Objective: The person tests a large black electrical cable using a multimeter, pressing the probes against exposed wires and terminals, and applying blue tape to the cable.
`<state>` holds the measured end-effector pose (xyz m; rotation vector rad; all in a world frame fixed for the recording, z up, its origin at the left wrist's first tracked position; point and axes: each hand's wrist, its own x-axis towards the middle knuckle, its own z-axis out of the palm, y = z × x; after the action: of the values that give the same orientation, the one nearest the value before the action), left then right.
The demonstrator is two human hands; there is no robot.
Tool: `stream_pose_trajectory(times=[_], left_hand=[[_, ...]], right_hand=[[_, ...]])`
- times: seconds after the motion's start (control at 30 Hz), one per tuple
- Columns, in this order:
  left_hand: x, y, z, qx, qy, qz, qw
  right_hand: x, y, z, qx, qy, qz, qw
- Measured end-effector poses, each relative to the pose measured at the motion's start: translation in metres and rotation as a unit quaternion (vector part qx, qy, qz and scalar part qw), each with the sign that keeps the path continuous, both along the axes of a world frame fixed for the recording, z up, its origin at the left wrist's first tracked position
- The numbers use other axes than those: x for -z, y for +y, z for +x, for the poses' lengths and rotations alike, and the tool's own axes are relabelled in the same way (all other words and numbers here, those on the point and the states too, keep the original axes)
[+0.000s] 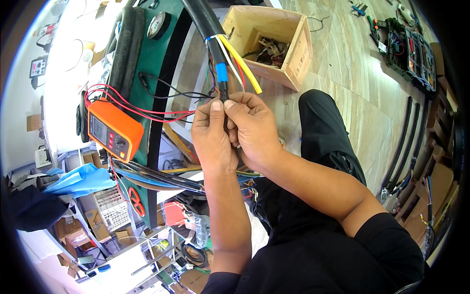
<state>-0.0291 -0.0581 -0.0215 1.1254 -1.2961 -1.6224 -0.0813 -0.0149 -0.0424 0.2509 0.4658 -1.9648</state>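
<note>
A thick black cable comes down from the top edge, its outer jacket cut back to bare several inner wires. Among these are a thick yellow wire, a thin white wire and a red one. One black inner cable carries a band of blue tape. Just below that tape, my left hand and my right hand are closed side by side on the black inner cable, thumbs on top. My fingers hide the part between them.
On the green bench at left stand an orange multimeter with red and black leads, a round gauge and red-handled scissors. A wooden box with scraps stands beyond my hands. An open toolbox lies far right.
</note>
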Motion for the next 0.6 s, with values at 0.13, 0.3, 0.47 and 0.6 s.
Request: stream_pose_trajectory(times=[0.13, 0.3, 0.47, 0.6], left_hand=[[0.0015, -0.0010, 0.0017, 0.000, -0.005, 0.002, 1.000], [0.0018, -0.0002, 0.0011, -0.002, -0.002, 0.005, 1.000], [0.0029, -0.0012, 0.0028, 0.002, 0.000, 0.017, 1.000], [-0.0003, 0.0019, -0.0009, -0.009, -0.006, 0.014, 1.000]], right_hand=[[0.0036, -0.0010, -0.0010, -0.011, -0.004, -0.007, 1.000], [0.0048, 0.0000, -0.0022, -0.026, 0.008, -0.003, 1.000], [-0.0005, 0.0013, -0.0033, -0.025, 0.007, 0.018, 1.000], [-0.0004, 0.0023, -0.0074, -0.044, 0.016, 0.011, 0.999]])
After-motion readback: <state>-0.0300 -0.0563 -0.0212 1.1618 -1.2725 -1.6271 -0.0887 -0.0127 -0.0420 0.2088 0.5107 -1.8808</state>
